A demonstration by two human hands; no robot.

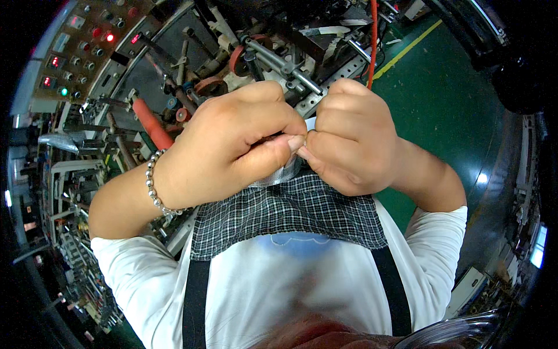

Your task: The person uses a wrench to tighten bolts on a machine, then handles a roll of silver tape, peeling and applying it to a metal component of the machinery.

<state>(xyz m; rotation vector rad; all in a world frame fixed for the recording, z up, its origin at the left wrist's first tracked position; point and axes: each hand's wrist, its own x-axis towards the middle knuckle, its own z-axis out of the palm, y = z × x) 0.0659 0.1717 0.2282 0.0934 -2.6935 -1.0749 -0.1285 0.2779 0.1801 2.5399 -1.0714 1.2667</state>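
Glossy green floor beside a cluttered metal machine (red lamps lit). Left hand and right hand, grips pinched narrow, hold a thin pale strip above the checked woven apron.

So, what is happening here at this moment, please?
A person in a white shirt and a black-and-white checked apron stands in front of a machine with a panel of small red and green lights. Both hands are raised close together before the chest. The left hand, with a silver bead bracelet on its wrist, and the right hand are clenched and pinch something small between the thumb tips; what it is cannot be seen. The floor on the right is green.
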